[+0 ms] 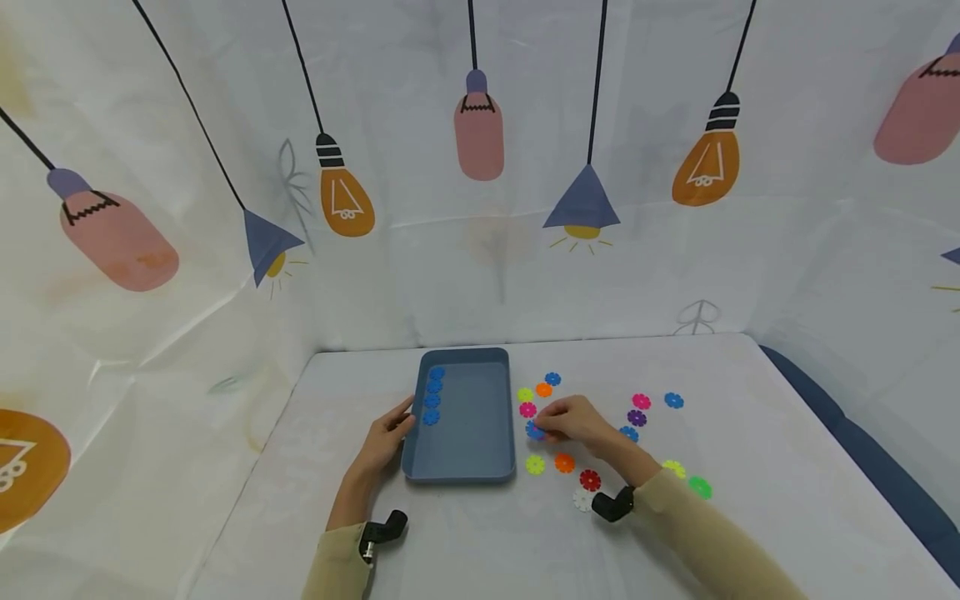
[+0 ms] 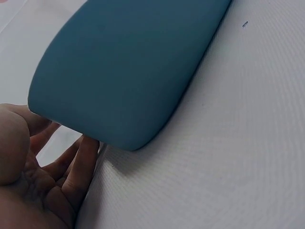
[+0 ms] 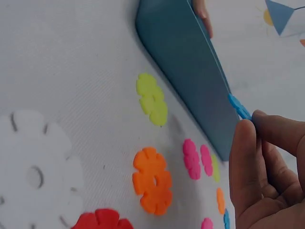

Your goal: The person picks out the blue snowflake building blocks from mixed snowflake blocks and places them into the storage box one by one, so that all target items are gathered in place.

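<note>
- Inside the blue-grey tray (image 1: 474,433), along its left wall: a column of blue discs (image 1: 432,400).
- Left hand (image 1: 384,437): relaxed fingers touching the tray's edge.
- Right hand (image 1: 576,419): pinching another blue disc (image 3: 238,106), right of the tray.

A screened-off tabletop workspace is indicated by the lamp-printed sheeting (image 1: 420,283) by which a white-covered table (image 1: 600,367) is surrounded.

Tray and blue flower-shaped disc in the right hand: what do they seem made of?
The tray looks like rigid plastic, smooth and matte: even colour, rounded corners; coated metal isn't ruled out. The blue flower-shaped disc in the right hand is likely thin plastic: solid colour, slim edge, no visible bend; gloss hard to judge.
</note>
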Available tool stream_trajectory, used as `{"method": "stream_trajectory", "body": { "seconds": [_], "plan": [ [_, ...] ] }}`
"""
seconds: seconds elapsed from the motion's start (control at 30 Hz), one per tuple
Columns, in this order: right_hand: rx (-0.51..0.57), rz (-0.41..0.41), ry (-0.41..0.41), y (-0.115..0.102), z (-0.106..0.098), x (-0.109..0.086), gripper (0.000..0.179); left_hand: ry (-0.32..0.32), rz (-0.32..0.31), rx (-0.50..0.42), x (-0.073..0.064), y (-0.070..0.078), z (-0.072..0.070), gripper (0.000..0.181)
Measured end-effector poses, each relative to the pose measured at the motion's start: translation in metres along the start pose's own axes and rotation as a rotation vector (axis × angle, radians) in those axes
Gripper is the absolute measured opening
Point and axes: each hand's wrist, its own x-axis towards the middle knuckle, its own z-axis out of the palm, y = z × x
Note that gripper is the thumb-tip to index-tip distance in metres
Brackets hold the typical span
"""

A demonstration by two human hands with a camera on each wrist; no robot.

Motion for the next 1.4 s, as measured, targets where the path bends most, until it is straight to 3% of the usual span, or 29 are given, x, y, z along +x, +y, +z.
{"method": "stream_trajectory", "body": {
  "seconds": [0.47,0.7,0.97,1.4],
  "plan": [
    [-0.08,-0.033,-0.002,-0.019,0.012,0.012,0.019,-0.016,-0.006,-0.008,0.001,0.001,-0.001,0.049],
    [-0.024,-0.057,-0.061,-0.025,0.019,0.018,0.023,-0.037,-0.039,-0.014,-0.012,0.03,-0.002,0.048],
    [0.026,-0.088,-0.114,-0.034,0.03,0.026,0.02,-0.014,-0.037,-0.013,-0.002,0.007,-0.001,0.049],
    [-0.003,-0.075,-0.151,-0.053,0.05,0.036,0.02,0.001,-0.034,-0.026,-0.001,0.001,0.0,0.048]
  ]
}}
